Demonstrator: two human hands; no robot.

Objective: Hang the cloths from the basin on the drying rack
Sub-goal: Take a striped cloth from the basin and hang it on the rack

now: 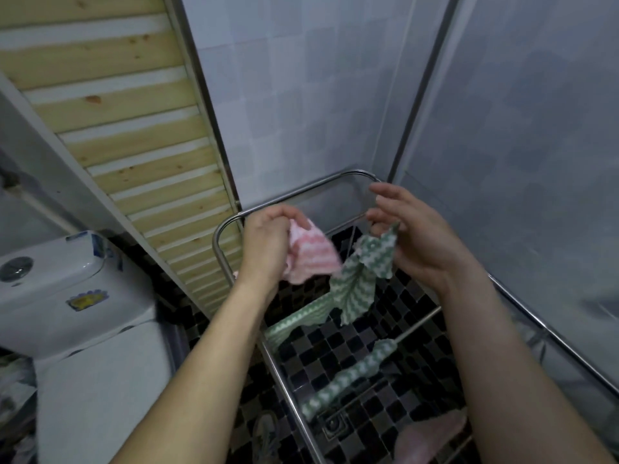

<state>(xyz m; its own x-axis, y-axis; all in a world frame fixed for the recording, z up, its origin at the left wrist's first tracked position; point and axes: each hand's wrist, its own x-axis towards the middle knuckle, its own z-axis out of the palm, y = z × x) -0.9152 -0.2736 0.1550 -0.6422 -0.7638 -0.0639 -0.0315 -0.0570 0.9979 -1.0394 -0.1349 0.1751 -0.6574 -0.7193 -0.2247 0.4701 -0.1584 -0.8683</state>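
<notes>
Presently, both hands are raised over the drying rack (231, 226), each with one cloth. The left hand (264, 249) has its grip curled tight round a bunched pink cloth (313, 256), which hangs crumpled just below the fist. The right hand (418, 239) pinches the upper edge of a green cloth (365, 266) between thumb and fingers, the remaining fingers loosely spread. This cloth trails down and left toward the rack's left rail; whether it already rests there cannot be determined. A second green cloth (348, 373) lies draped along a lower crossbar. A pale pink cloth (432, 437) sits at the bottom edge, its support unclear. A toilet (73, 296) stands to the left, and a dark tiled floor (321, 349) shows beneath the rack.

Assessment: the cloths appear thin, light and limp, possibly damp, so they will sag and cling rather than hold shape. Hold is best taken at two corners of one edge, spread taut, then laid across a bar with even overhang. The bunched pink cloth needs opening out first. Hung off-centre, either may slide off the smooth metal.
</notes>
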